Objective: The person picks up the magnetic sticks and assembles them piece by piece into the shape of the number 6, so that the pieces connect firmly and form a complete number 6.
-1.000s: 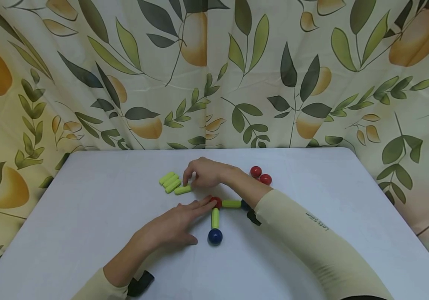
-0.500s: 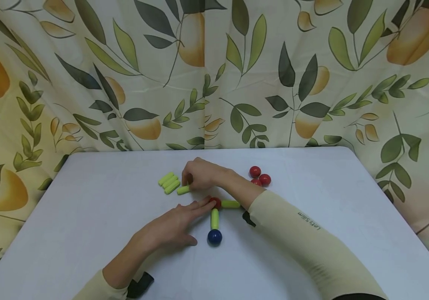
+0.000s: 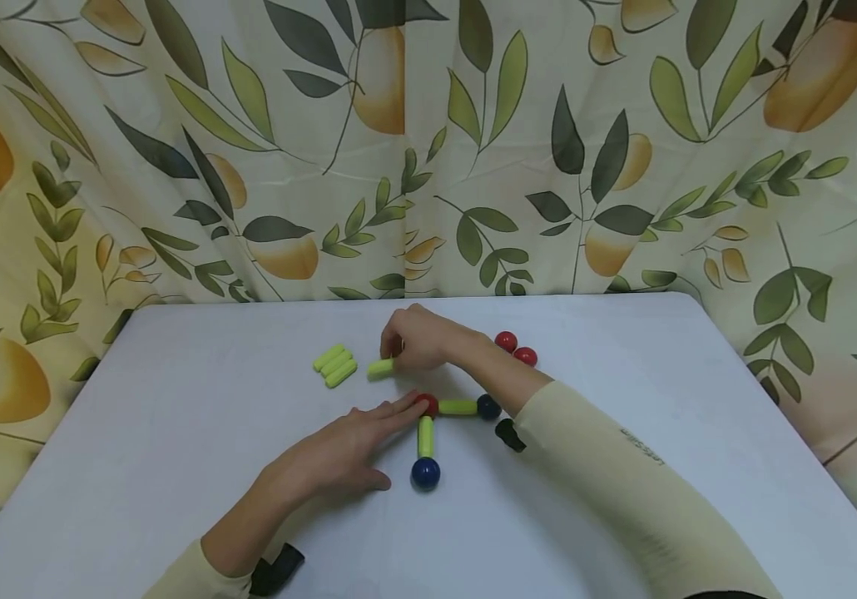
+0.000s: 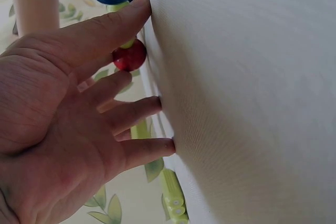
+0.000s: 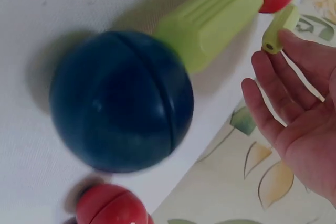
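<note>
My left hand (image 3: 346,449) lies palm down with its fingers extended, the fingertips on a red ball (image 3: 427,405). From that ball one green stick (image 3: 458,408) runs right to a blue ball (image 3: 488,407), and another green stick (image 3: 425,437) runs toward the front edge to a second blue ball (image 3: 425,473). Beyond them, my right hand (image 3: 424,337) pinches a loose green stick (image 3: 381,368); the right wrist view shows this stick (image 5: 280,29) between thumb and fingers. The left wrist view has the red ball (image 4: 129,55) beside the fingers of the left hand (image 4: 79,103).
Several green sticks (image 3: 334,364) lie side by side left of the right hand. Red balls (image 3: 506,341) sit behind the right forearm, partly hidden by it. The white table (image 3: 174,399) ends at a patterned curtain (image 3: 369,166).
My right hand has taken hold of the loose green stick and moved it slightly right, away from the other sticks. My left hand has stayed on the red ball.
</note>
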`<state>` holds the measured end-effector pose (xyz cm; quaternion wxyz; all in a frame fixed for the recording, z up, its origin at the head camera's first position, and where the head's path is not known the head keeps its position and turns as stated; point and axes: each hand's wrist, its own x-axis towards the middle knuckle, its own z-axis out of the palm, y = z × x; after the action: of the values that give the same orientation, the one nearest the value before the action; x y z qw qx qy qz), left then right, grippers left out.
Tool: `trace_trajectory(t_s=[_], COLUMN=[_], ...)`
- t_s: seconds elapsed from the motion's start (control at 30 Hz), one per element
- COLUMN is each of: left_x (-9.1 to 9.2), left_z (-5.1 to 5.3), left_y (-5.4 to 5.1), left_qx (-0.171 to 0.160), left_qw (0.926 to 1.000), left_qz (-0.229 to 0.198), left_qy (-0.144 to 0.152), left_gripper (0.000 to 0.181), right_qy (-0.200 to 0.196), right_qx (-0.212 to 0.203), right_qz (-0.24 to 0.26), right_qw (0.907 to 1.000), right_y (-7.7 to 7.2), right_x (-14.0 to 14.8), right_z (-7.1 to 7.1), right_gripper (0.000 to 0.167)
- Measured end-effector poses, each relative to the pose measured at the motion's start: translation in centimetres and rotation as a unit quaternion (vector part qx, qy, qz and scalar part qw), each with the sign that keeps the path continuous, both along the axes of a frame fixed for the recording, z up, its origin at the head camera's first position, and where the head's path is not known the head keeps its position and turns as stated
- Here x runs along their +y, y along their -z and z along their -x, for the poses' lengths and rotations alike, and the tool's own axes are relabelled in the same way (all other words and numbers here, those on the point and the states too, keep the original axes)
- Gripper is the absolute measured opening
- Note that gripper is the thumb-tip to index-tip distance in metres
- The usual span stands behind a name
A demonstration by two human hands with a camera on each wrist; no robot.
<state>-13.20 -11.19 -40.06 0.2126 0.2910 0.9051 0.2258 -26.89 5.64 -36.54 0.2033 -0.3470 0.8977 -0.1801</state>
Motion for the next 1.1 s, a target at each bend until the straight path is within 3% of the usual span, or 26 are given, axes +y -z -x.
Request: trace_trajectory(t_s=[0.23, 0.37, 0.73, 0.87, 1.1], left_x=[0.0, 0.0, 0.0, 0.1, 0.1], left_z=[0.1, 0.0, -0.1, 0.0, -0.1], left_y=[0.1, 0.2, 0.4, 0.3, 0.1], left_qx=[-0.007, -0.008, -0.005, -0.01, -0.01], left_qw=[1.0, 0.9999, 1.0, 0.9999, 0.9996], left_qz=[0.005, 0.009, 0.006, 0.008, 0.016], left_qy=[-0.004, -0.007, -0.006, -0.008, -0.019], left_gripper=[0.105, 0.106, 0.108, 0.11, 0.106], right_qy=[0.036, 0.062, 0.115, 0.129, 0.102], right_qx=[0.014, 0.019, -0.016, -0.036, -0.091], right_qz=[0.023, 0.041, 0.091, 0.091, 0.065], right_qw=[0.999, 0.9971, 0.989, 0.9867, 0.9884], right_y=[-1.0, -1.7, -2.8, -2.4, -0.6], right_x=[2.2, 4.1, 8.6, 9.7, 10.3], right_z=[-0.5, -1.7, -9.0, -11.5, -14.7], right_gripper=[0.011, 0.01, 0.01, 0.011, 0.016])
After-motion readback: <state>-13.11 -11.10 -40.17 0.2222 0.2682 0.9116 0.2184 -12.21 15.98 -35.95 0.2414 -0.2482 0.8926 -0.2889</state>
